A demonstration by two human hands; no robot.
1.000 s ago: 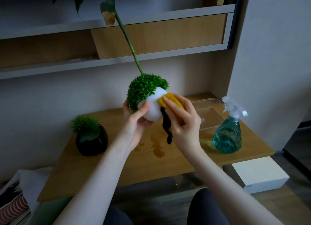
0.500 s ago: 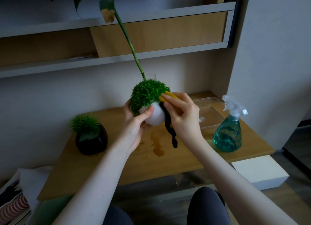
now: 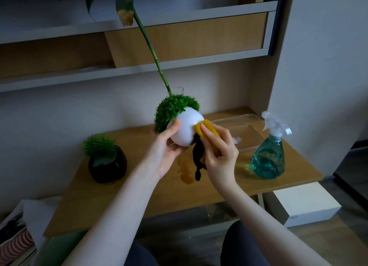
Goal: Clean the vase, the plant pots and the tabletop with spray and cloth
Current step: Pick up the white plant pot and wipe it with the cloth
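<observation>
While hands wipe the white pot, spray bottle stands right.

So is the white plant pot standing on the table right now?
No, the left hand holds the white pot tilted in the air above the table, while the right hand presses the yellow cloth to it.

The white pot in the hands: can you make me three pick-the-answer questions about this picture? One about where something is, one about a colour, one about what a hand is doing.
1. Where is the spray bottle?
A. on the tabletop
B. on the shelf
C. on the floor

2. What colour is the cloth?
A. pink
B. yellow
C. white

3. What is the left hand doing?
A. resting flat
B. holding the white pot
C. spraying

Answers: A, it stands on the wood at the right; B, yellow under the right hand; B, fingers curl round the lifted pot.
</observation>
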